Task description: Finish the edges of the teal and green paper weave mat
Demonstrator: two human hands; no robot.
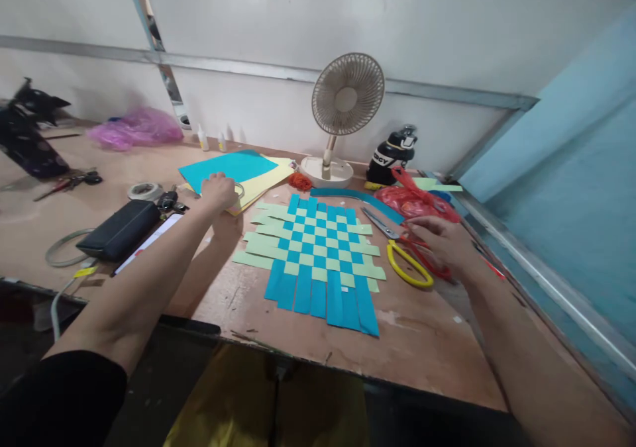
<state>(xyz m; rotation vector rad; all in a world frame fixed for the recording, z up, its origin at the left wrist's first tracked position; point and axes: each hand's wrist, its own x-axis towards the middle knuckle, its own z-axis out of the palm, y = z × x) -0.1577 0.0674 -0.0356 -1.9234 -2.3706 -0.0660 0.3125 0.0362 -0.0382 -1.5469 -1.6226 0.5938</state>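
Observation:
A woven paper mat [318, 242] of blue and pale green strips lies on the table between my hands, its loose strip ends sticking out around the checkered middle. My left hand [218, 192] is closed over the edge of a ring that looks like a roll of tape [240, 191], above a blue paper sheet [238, 167] and a yellow sheet [268, 181]. At the right, my right hand [442, 238] has its fingertips together at the near end of a curved blue paper strip [358, 197]. Scissors [410, 265] with yellow and red handles lie beneath that hand, blades partly apart.
Behind the mat stand a small fan [348, 95] and a black bottle [391, 155]. A red plastic bag [412, 198] sits at the right. Leftward are a black case [119, 230], a phone [149, 242], a tape roll [144, 191], keys [169, 200] and a pink bag [136, 129].

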